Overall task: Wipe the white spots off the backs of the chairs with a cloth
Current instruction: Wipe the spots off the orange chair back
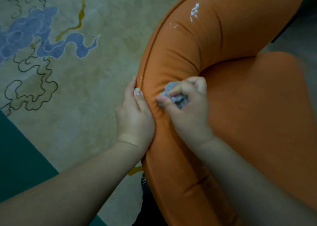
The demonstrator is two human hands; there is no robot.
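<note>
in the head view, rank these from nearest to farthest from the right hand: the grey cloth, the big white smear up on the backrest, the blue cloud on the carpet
1. Grey cloth: bunched inside the right hand, pressed to the orange backrest.
2. Big white smear: farther along the backrest, toward the top of the frame.
3. Blue cloud pattern: on the carpet, far to the left past the left hand.

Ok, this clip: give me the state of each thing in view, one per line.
Chair back: still spotted white near the top.
White spots: unwiped, away from the cloth.
Cloth: bunched, pressed on the chair back.
Right hand: grips the cloth.
Left hand: rests on the back's outer edge, thumb on the piping.
</note>
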